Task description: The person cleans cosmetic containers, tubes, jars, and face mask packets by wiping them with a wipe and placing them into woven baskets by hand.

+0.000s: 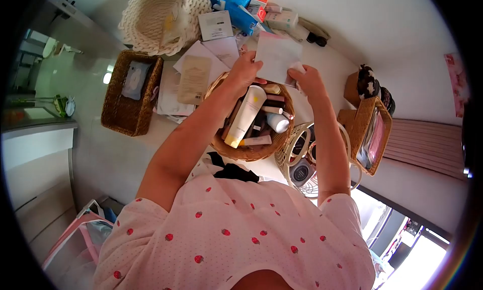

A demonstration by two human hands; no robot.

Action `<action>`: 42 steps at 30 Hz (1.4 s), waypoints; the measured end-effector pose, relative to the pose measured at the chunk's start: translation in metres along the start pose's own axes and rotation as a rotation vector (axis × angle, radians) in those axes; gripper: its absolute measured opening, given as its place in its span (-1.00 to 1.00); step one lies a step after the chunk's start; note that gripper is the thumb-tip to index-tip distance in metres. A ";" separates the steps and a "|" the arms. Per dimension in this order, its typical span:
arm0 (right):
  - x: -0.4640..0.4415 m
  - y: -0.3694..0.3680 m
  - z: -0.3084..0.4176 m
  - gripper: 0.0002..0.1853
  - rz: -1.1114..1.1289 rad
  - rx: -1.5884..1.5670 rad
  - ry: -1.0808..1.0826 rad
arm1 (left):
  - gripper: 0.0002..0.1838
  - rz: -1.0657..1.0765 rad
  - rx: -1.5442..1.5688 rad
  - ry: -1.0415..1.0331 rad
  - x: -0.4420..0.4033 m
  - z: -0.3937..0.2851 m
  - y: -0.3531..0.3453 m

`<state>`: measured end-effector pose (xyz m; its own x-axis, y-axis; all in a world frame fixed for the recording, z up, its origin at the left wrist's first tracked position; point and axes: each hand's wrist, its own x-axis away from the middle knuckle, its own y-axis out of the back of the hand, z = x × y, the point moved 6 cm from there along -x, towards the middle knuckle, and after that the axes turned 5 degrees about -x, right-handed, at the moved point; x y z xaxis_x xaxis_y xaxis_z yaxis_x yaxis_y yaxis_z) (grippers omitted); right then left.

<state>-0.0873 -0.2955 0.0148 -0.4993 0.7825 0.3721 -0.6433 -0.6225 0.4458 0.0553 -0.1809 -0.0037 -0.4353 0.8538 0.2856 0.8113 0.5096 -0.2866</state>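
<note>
A flat white packet point(278, 56) with a pinkish top edge is held up over the far side of a round wicker basket point(288, 96). My left hand point(245, 70) grips its left edge, fingers closed. On its lower right side my right hand point(308, 80) is closed too, with a small white scrap beside the thumb. Below my hands, the basket contains a large cream-coloured tube point(246, 116) with a yellow end, a white jar point(277, 123) and several small cosmetic tubes. More white packets point(221, 51) and a beige packet point(194, 79) lie left of my left hand.
A rectangular wicker basket point(109, 109) with a grey-white pack stands at left. Behind are a cream woven basket point(138, 23), a white box point(215, 25) and blue packs point(236, 8). A wire basket point(288, 161) and another wicker basket point(385, 134) are at right.
</note>
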 end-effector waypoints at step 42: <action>0.093 -0.105 0.138 -0.69 -0.118 0.196 0.593 | -0.60 0.051 0.253 0.085 0.073 -0.026 0.067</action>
<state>0.0141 -0.1599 0.1146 -0.7041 0.6876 -0.1775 -0.6235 -0.4789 0.6180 0.0880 -0.0873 0.0213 -0.3528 0.8726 0.3378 0.7033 0.4855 -0.5193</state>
